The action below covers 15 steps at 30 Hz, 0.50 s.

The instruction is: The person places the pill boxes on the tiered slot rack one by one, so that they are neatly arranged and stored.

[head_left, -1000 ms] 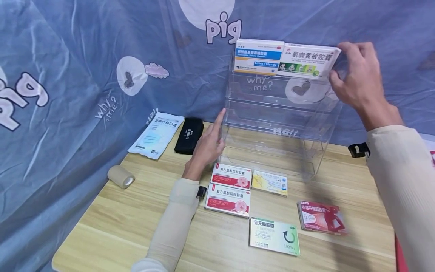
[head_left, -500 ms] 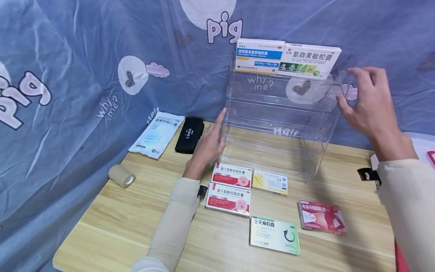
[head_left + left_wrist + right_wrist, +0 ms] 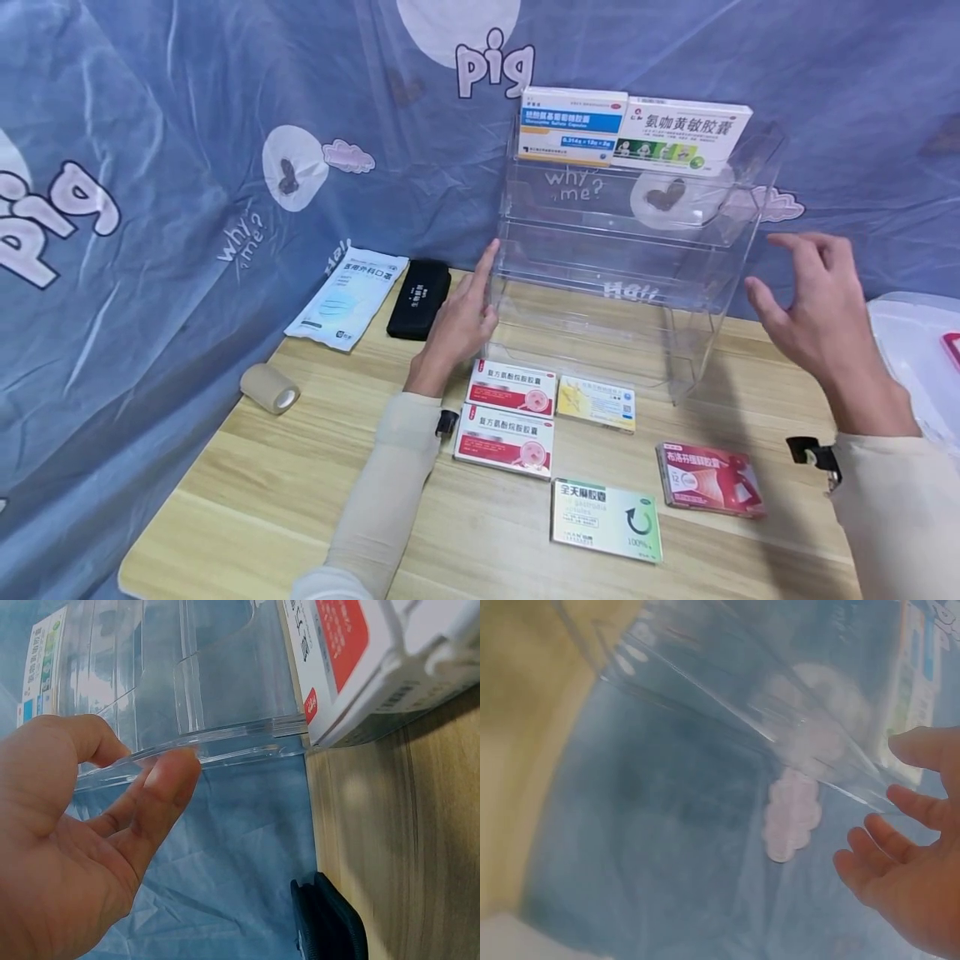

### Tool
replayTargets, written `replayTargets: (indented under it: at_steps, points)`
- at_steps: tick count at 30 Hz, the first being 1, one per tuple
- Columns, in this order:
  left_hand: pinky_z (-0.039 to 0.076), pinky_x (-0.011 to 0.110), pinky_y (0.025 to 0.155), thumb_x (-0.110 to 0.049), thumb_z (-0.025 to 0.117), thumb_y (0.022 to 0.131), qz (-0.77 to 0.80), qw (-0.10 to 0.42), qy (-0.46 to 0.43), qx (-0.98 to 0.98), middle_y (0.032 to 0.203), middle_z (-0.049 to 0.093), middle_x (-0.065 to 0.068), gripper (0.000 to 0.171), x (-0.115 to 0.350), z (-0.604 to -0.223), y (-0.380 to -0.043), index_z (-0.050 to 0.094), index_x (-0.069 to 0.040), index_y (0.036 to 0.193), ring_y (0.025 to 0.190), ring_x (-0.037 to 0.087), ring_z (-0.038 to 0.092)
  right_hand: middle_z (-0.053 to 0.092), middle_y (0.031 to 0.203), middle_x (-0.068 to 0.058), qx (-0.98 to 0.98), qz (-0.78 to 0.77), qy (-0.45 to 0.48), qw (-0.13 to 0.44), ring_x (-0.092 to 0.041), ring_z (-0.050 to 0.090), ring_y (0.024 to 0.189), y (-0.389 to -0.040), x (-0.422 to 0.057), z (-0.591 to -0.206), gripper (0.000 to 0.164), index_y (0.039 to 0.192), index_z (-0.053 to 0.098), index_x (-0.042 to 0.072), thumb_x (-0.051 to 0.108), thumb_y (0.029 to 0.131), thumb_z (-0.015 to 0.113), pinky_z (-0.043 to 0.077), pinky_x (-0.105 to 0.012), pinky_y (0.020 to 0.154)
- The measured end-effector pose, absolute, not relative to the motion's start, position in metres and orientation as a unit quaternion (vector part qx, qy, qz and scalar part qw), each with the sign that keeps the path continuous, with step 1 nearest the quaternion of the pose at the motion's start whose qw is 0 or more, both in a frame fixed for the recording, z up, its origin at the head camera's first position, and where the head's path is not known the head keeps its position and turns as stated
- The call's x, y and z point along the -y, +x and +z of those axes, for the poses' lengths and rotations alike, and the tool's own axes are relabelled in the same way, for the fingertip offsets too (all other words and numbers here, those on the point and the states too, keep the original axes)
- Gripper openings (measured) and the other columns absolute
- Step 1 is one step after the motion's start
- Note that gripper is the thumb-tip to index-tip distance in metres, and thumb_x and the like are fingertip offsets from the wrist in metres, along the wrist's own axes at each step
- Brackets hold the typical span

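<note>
The left hand (image 3: 457, 329) pinches the clear rack (image 3: 611, 232) at its left side; the right hand (image 3: 821, 312), thumb and fingers apart, hangs right of it.

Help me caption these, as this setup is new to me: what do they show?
No machine, just a person's left hand and right hand. Wide pictures come from a camera on the head, close ones from each wrist. On the table stands a clear rack, two upright boxes on its top tier. Before it lie two red-white boxes, a yellow-white box, a green-white box and a pink box. Further left are a packet, a black case and a roll. The left hand touches the rack's side; the right hand, nearby, holds nothing.
</note>
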<state>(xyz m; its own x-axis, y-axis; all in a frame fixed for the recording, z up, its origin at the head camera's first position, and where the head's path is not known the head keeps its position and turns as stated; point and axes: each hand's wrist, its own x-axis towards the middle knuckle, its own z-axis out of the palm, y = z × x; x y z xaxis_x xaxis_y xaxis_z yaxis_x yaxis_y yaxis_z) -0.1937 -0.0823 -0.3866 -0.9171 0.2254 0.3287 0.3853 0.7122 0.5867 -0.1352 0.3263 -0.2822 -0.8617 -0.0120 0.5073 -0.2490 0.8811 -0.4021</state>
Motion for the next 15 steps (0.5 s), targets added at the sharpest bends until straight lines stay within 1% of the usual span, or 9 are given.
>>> replayTargets:
  at_steps: [5,8,10,13,15]
  points:
    - [0.047,0.039,0.07,-0.003,0.063,0.101,-0.342,0.108,-0.165,0.919,0.112,0.058,0.009,0.106,0.081,-0.388,-0.193,-0.003,-0.045,0.172,0.081,0.026,0.053,0.039,0.148,-0.044,0.948,0.229,0.052,0.213,-0.064,0.038,0.135,-0.124,-0.331,-0.303,0.058,0.154,0.046,-0.006,0.007,0.1,0.064,0.031,-0.08,0.107]
    - [0.048,0.039,0.07,-0.003,0.062,0.101,-0.342,0.108,-0.168,0.918,0.113,0.059,0.01,0.105,0.081,-0.388,-0.193,-0.002,-0.045,0.173,0.08,0.027,0.053,0.047,0.14,-0.043,0.953,0.223,0.06,0.197,-0.061,0.042,0.132,-0.117,-0.338,-0.311,0.056,0.15,0.046,-0.011,0.009,0.101,0.064,0.032,-0.076,0.103]
    - [0.048,0.039,0.069,-0.003,0.063,0.1,-0.341,0.113,-0.169,0.918,0.112,0.059,0.01,0.105,0.081,-0.387,-0.193,-0.002,-0.044,0.173,0.079,0.027,0.054,0.053,0.132,-0.041,0.957,0.217,0.072,0.176,-0.058,0.047,0.125,-0.114,-0.343,-0.315,0.051,0.145,0.049,-0.013,0.012,0.103,0.064,0.035,-0.072,0.099]
    - [0.048,0.039,0.069,-0.002,0.063,0.1,-0.339,0.121,-0.171,0.917,0.111,0.059,0.01,0.106,0.082,-0.387,-0.194,-0.001,-0.043,0.173,0.078,0.027,0.054,0.059,0.125,-0.041,0.967,0.208,0.098,0.108,-0.058,0.055,0.116,-0.109,-0.352,-0.319,0.047,0.139,0.052,-0.014,0.017,0.106,0.063,0.04,-0.069,0.092]
    - [0.048,0.039,0.069,-0.002,0.064,0.1,-0.338,0.123,-0.17,0.917,0.111,0.059,0.01,0.106,0.083,-0.387,-0.194,-0.001,-0.043,0.173,0.078,0.027,0.054,0.061,0.124,-0.042,0.972,0.202,0.117,0.033,-0.058,0.059,0.112,-0.106,-0.359,-0.322,0.047,0.138,0.053,-0.015,0.021,0.108,0.062,0.046,-0.068,0.09]
